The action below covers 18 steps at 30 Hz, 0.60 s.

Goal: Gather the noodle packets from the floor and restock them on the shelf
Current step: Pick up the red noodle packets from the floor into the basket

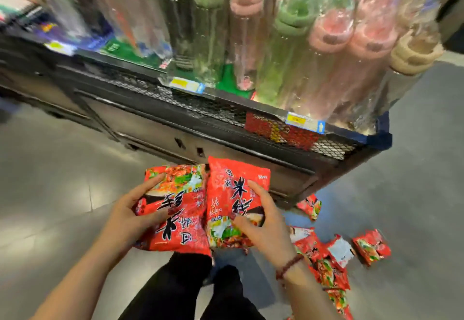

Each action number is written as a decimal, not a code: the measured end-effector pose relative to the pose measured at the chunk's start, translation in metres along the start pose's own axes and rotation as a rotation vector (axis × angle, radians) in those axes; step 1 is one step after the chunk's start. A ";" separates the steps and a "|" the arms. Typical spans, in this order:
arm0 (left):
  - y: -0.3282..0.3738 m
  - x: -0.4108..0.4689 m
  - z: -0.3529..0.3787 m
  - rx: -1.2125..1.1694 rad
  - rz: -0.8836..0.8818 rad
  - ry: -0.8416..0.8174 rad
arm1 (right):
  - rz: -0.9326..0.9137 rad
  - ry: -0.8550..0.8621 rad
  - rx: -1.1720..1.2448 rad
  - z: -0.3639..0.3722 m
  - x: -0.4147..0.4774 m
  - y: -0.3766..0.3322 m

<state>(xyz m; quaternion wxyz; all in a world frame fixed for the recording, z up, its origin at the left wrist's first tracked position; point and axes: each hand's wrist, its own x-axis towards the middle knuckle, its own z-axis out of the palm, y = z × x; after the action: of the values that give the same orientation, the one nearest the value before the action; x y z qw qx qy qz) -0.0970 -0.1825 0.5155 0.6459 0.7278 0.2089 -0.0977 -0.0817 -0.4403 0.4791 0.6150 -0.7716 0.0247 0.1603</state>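
Grey floor point(50, 181) stretches under the mesh-fronted shelf point(190, 105) at mid-frame, straight above both hands: left hand point(125, 219) grips one noodle packet point(180, 221), right hand point(263, 219) grips a second packet point(233, 176), long axes pointing shelfward, loose packets point(326, 257) lying lower right.

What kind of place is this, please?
Most likely a shop aisle, perhaps a supermarket. The black shelf carries yellow price tags on its front edge, plastic-wrapped goods stand above it in rows, and many identical red noodle packets lie on the floor.
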 end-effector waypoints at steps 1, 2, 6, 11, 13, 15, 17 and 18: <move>-0.003 -0.008 -0.013 -0.025 -0.002 0.055 | -0.011 -0.037 -0.025 0.011 0.004 -0.006; -0.005 -0.015 -0.027 -0.048 -0.003 0.116 | -0.023 -0.076 -0.043 0.024 0.010 -0.011; -0.018 -0.043 -0.087 -0.151 0.008 0.328 | -0.058 -0.282 -0.084 0.085 0.027 -0.036; -0.041 -0.063 -0.163 -0.283 0.022 0.537 | -0.150 -0.463 -0.118 0.177 0.053 -0.069; -0.051 -0.070 -0.197 -0.313 0.033 0.607 | -0.190 -0.517 -0.165 0.219 0.062 -0.082; -0.060 -0.076 -0.234 -0.349 0.030 0.650 | -0.221 -0.564 -0.200 0.262 0.071 -0.095; -0.065 -0.079 -0.275 -0.371 0.009 0.677 | -0.236 -0.611 -0.204 0.306 0.081 -0.110; -0.068 -0.080 -0.295 -0.379 0.004 0.697 | -0.238 -0.632 -0.200 0.328 0.086 -0.117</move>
<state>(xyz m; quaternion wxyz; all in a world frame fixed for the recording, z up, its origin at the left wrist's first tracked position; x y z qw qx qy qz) -0.2355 0.0982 0.5308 0.6593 0.5856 0.4285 0.1968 -0.0441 -0.0843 0.5026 0.5280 -0.7378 -0.2727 0.3202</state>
